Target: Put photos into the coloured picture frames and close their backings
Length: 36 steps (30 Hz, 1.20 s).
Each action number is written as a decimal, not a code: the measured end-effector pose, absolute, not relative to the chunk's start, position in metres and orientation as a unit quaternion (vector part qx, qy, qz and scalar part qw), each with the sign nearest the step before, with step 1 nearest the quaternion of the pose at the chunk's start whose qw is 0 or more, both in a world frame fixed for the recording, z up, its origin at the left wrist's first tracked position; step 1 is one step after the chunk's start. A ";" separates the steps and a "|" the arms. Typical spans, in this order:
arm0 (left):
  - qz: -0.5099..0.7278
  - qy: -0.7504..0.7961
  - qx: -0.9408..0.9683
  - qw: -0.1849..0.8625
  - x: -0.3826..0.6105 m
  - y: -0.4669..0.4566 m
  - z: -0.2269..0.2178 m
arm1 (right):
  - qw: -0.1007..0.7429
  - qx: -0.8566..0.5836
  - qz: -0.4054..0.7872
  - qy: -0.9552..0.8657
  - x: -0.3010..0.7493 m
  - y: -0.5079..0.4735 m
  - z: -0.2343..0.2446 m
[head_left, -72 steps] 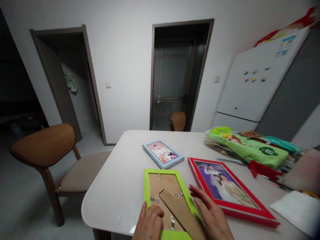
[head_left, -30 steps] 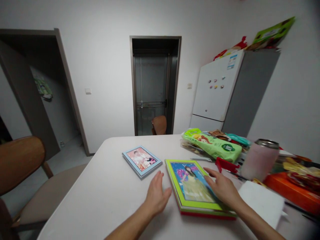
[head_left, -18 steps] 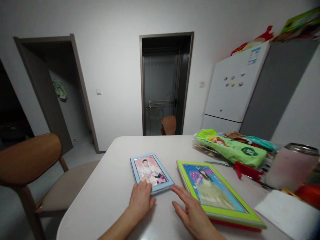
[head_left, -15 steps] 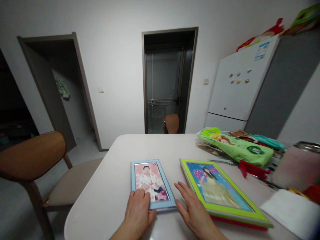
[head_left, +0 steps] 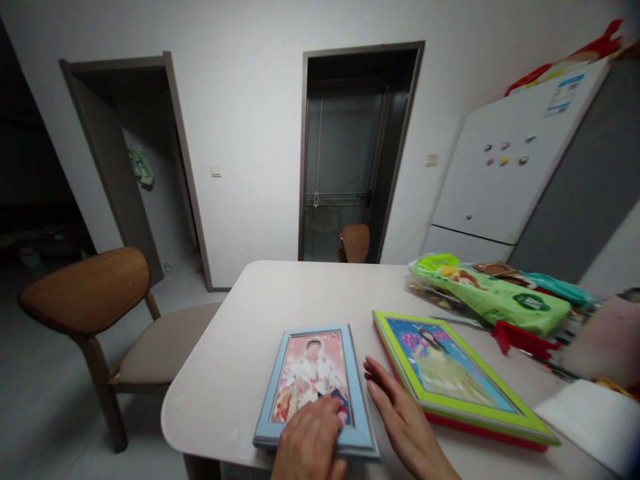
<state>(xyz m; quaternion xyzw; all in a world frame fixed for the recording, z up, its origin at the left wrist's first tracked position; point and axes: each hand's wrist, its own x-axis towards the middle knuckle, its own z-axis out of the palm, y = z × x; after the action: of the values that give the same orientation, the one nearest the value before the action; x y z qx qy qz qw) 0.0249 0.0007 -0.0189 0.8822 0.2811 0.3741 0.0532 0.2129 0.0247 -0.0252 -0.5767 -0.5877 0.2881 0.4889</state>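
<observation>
A light-blue picture frame (head_left: 273,393) lies flat on the white table, its photo facing up. My left hand (head_left: 310,440) rests over its lower edge, fingers laid on the glass and covering part of the photo; it grips nothing visible. My right hand (head_left: 400,413) stands on edge just right of the blue frame, fingers stretched out and holding nothing. Beyond that hand to the right lies a larger lime-green picture frame (head_left: 480,363) with a red underside, showing a figure in a yellow dress.
Along the table's right side lie a green wipes pack (head_left: 505,293), a red plastic piece (head_left: 523,341), white paper (head_left: 593,417) and a pinkish jar (head_left: 603,343). A wooden chair (head_left: 90,290) stands at the left. A white fridge (head_left: 500,187) rises at the back right.
The blue frame has turned, its far end swinging right. My left hand has moved right, from its left corner onto the lower glass. My right hand has turned more on edge. The view has shifted left.
</observation>
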 end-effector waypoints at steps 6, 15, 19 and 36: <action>0.591 0.455 0.591 0.308 0.027 0.001 0.018 | 0.469 -0.518 0.323 -0.638 0.173 0.026 -0.015; 0.502 0.511 0.603 0.351 -0.004 0.010 -0.033 | 0.322 -0.542 0.183 -0.754 0.177 0.045 -0.034; 0.367 0.554 0.709 0.234 -0.012 0.006 -0.045 | 0.252 -0.541 0.136 -0.791 0.182 0.048 -0.034; 0.225 0.575 0.783 0.066 -0.009 0.006 -0.060 | 0.191 -0.541 0.143 -0.807 0.181 0.052 -0.029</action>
<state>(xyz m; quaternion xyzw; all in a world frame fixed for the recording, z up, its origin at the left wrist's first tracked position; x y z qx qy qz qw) -0.0093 0.0061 -0.0605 0.7833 0.5754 0.2255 0.0662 0.1807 0.0516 -0.0292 -0.5406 -0.8067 0.1434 0.1907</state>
